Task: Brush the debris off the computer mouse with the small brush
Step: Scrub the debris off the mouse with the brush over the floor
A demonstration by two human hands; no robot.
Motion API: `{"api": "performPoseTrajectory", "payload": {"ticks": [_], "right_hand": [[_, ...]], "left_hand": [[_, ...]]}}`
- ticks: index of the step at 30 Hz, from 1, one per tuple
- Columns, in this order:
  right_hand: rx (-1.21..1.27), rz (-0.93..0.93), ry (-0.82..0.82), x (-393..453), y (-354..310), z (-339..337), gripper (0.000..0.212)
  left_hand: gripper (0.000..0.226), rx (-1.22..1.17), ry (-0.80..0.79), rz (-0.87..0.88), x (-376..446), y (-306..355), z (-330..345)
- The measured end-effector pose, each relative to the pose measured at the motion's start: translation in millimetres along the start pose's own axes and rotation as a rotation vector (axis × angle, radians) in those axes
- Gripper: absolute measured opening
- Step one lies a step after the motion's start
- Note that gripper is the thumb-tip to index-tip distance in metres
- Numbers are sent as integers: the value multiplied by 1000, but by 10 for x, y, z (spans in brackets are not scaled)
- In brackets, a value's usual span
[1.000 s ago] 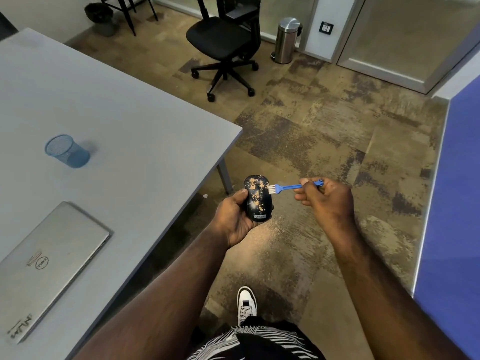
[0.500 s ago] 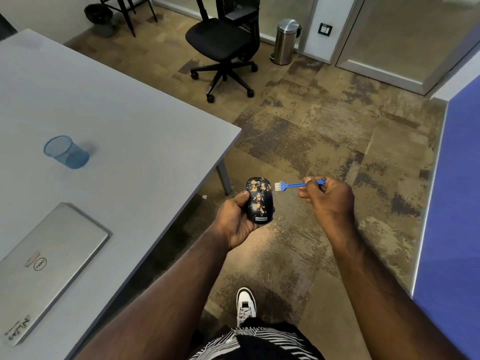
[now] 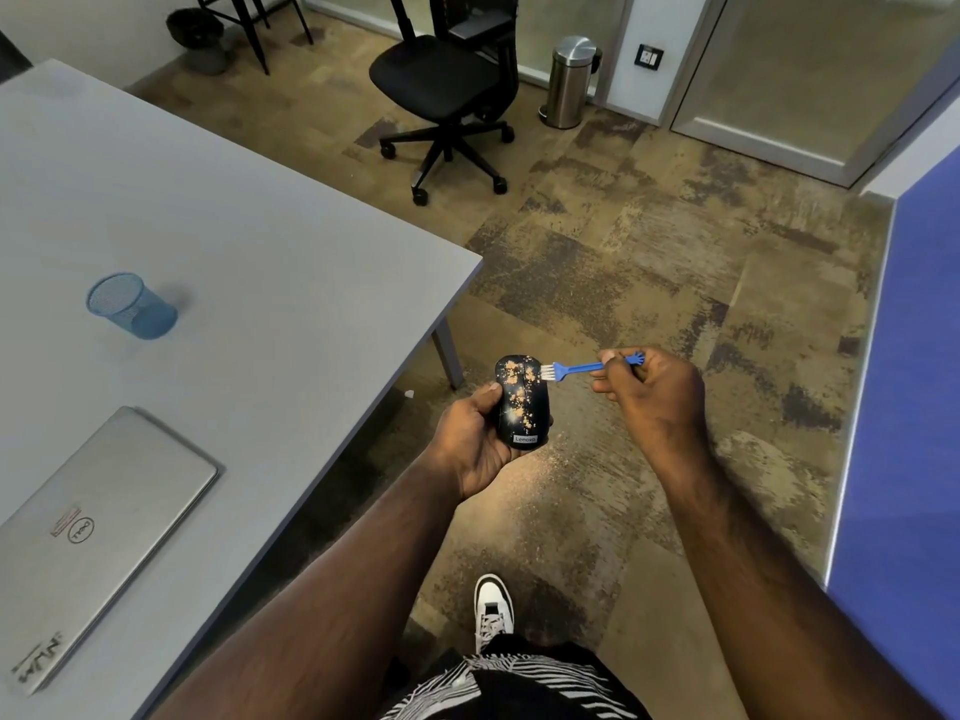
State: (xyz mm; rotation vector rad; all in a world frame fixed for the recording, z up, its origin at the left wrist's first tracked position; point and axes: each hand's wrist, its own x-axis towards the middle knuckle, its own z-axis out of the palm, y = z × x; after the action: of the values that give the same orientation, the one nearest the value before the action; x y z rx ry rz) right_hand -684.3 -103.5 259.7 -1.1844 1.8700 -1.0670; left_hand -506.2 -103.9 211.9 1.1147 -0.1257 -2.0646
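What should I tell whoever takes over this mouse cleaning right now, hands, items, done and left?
Left hand: gripping the black mouse upright over the carpet, off the table edge.
Right hand: pinching the small blue brush, bristles at the mouse's upper right edge.
Done: some debris already lies on the carpet below the mouse.
Left: orange-tan flecks cover much of the mouse's top, from the front down the middle; keep sweeping them off.
Closed laptop and blue mesh cup sit on the grey table, not involved.
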Motion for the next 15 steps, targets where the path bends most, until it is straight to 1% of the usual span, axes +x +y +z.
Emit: {"api": "performPoseTrajectory", "payload": {"ticks": [4, 7, 10, 12, 15], "right_hand": [[-11, 13, 42, 26, 24, -7, 17], [21, -12, 9, 14, -4, 23, 13], [-57, -10, 28, 27, 18, 25, 19], [-58, 0, 58, 41, 19, 5, 20], [-22, -26, 27, 24, -26, 14, 18]], "left_hand": [[35, -9, -12, -8, -2, -4, -10], [37, -1, -15, -3, 3, -2, -12], [35, -6, -14, -12, -4, -14, -2], [34, -6, -9, -15, -14, -15, 3], [40, 10, -3, -8, -5, -10, -2]]}}
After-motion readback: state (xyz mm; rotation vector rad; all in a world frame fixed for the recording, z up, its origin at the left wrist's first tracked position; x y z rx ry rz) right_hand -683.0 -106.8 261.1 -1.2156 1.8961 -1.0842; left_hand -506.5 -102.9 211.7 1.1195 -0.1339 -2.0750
